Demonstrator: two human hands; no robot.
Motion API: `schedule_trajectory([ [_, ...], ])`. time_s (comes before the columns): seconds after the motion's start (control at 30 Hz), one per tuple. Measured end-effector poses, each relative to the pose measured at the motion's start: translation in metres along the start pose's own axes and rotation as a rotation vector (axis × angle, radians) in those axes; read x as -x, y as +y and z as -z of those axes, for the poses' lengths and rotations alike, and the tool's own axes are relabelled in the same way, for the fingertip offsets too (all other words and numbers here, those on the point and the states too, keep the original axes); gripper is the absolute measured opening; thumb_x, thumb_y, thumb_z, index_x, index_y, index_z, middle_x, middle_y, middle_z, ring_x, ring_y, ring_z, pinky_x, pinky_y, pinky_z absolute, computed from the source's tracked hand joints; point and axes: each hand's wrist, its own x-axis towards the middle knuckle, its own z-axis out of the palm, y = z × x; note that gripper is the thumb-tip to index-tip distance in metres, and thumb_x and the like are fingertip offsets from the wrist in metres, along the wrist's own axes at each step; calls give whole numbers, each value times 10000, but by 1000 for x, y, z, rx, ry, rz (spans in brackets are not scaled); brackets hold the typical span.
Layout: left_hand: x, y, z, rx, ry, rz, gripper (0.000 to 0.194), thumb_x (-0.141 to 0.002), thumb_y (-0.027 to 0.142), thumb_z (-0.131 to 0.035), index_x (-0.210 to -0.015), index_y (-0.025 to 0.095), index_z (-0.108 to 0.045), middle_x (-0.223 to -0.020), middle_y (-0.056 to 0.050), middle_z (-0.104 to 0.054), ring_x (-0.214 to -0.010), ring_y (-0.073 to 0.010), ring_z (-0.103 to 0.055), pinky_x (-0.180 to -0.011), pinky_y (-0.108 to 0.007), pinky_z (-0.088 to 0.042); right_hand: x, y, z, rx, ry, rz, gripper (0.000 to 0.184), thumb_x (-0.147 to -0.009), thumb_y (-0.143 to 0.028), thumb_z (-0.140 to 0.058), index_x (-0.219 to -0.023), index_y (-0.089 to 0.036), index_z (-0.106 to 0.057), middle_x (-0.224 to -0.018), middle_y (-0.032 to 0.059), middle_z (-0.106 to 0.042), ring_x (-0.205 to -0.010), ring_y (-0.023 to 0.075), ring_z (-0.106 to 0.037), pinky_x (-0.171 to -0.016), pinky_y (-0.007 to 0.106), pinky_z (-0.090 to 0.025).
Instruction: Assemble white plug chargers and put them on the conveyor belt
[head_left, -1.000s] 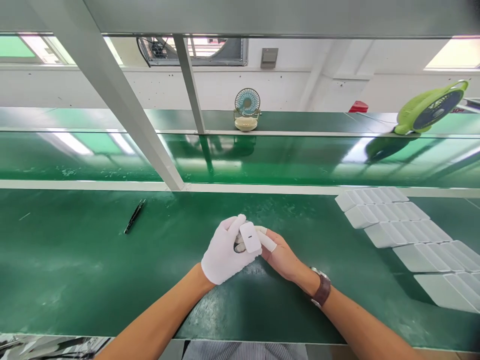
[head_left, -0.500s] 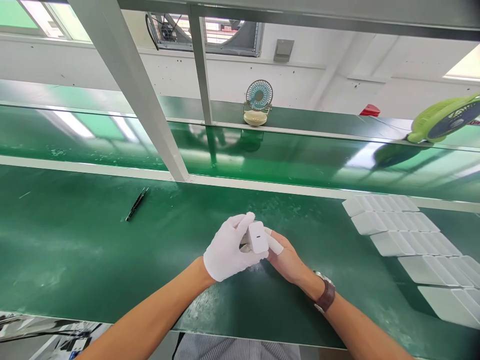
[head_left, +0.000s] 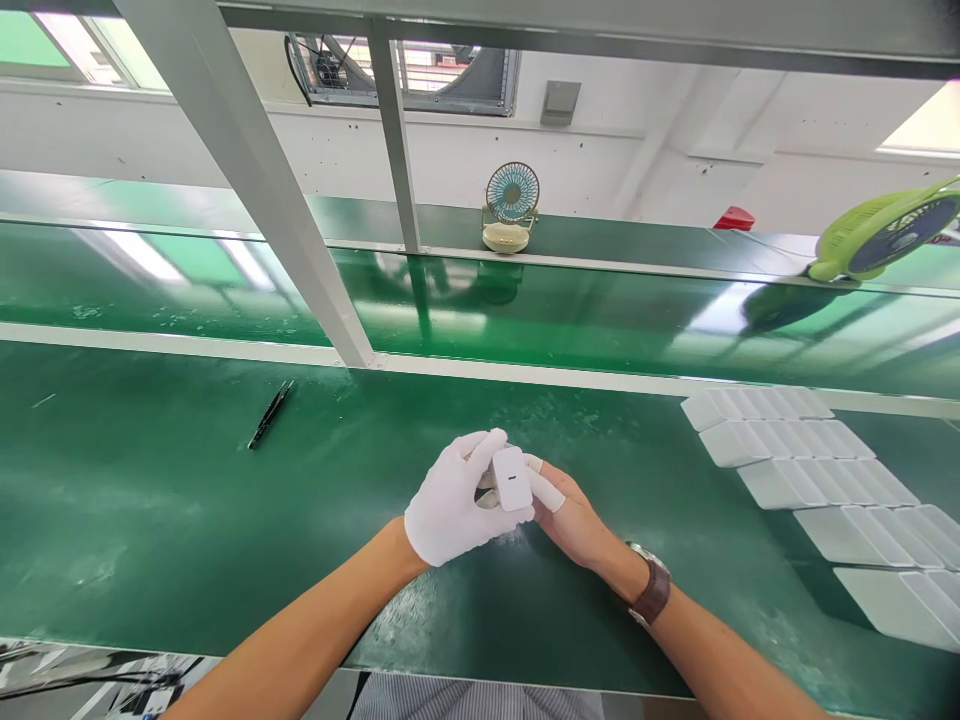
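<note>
A white charger plug (head_left: 512,478), a small block with a dark slot in the face turned up, is held above the green bench. My left hand (head_left: 459,502), in a white glove, is closed around its left side, with the thumb along the top edge. Against its right side, the fingers of my right hand (head_left: 568,512) are closed too; white covers sit on some of these fingertips. The far side of the charger plug and part of the right fingers are hidden.
Black tweezers (head_left: 271,415) lie on the bench to the left. Rows of white blocks (head_left: 821,483) stand at the right. A white upright post (head_left: 300,250) rises from the bench's rear rail. Behind it are a small fan (head_left: 513,193) and a green fan (head_left: 874,232).
The view has shifted slightly. Both hands keep the charger plug in nearly the same place and pose.
</note>
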Motion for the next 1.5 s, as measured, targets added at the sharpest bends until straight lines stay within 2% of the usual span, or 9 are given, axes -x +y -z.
schedule_trajectory([
  [0.13,-1,-1,-3,-4,50,11,748,-723,308,-818,-1384,265,-472,-1286,-91,-601,-1176,-275,-604,-953,-423,-550,-2,-2,8,130,115,114,402,-984,-485,-572,-1317,-266,-627,-1201,81,-710,-1026,257,-685,-906,443,-560],
  [0.3,-5,-2,-8,-135,82,128,601,-705,245,-835,-1249,270,-580,-1302,-78,-608,-1210,-309,-581,-973,-465,-527,-6,-5,25,863,434,463,389,-955,-349,-633,-1339,-288,-611,-1189,89,-670,-985,240,-643,-927,440,-546],
  [0.5,-9,-3,-7,-254,43,77,387,-899,253,-671,-1277,320,-621,-1175,-39,-678,-1125,-262,-607,-972,-443,-496,-11,5,35,1343,343,595,376,-973,-278,-606,-1347,-250,-582,-1224,111,-656,-1103,278,-628,-904,450,-569],
  [0.63,-10,0,-2,-415,-107,-22,186,-986,290,-539,-1078,272,-699,-993,-47,-694,-966,-243,-632,-887,-418,-492,-7,4,35,1497,357,707,314,-980,-286,-612,-1289,-233,-632,-1240,120,-652,-1111,272,-612,-954,448,-542],
  [0.77,-13,-1,-3,-581,-156,-99,232,-1000,219,-448,-1056,216,-672,-988,-75,-681,-904,-248,-629,-837,-415,-476,-2,0,33,1721,315,874,147,-961,-209,-596,-1011,-181,-732,-935,116,-669,-915,260,-578,-823,428,-522],
  [0.87,-18,-3,-6,-629,-189,-123,244,-988,188,-433,-1071,205,-661,-1002,-77,-678,-870,-246,-624,-797,-405,-466,-3,-1,32,1895,284,915,175,-929,-143,-553,-874,-160,-718,-803,99,-612,-761,234,-498,-687,390,-470],
  [1.17,-29,1,-6,-660,-195,-112,242,-989,202,-432,-1000,212,-674,-933,-75,-679,-828,-248,-614,-737,-388,-443,-1,-4,27,2001,315,877,293,-840,2,-516,-624,-195,-531,-656,45,-442,-634,195,-368,-596,347,-375],
  [1.37,-25,4,-9,-718,-171,-126,257,-974,164,-432,-963,221,-682,-910,-80,-680,-789,-239,-612,-734,-378,-435,1,-3,25,1951,283,835,286,-877,33,-463,-730,-177,-591,-787,92,-525,-723,222,-429,-661,376,-430],
  [1.5,-26,3,-11,-730,-195,-102,241,-967,151,-427,-937,210,-659,-883,-77,-661,-797,-245,-602,-734,-377,-429,-1,-1,24,1941,296,842,285,-860,27,-488,-689,-187,-568,-736,73,-481,-696,213,-400,-641,374,-419],
])
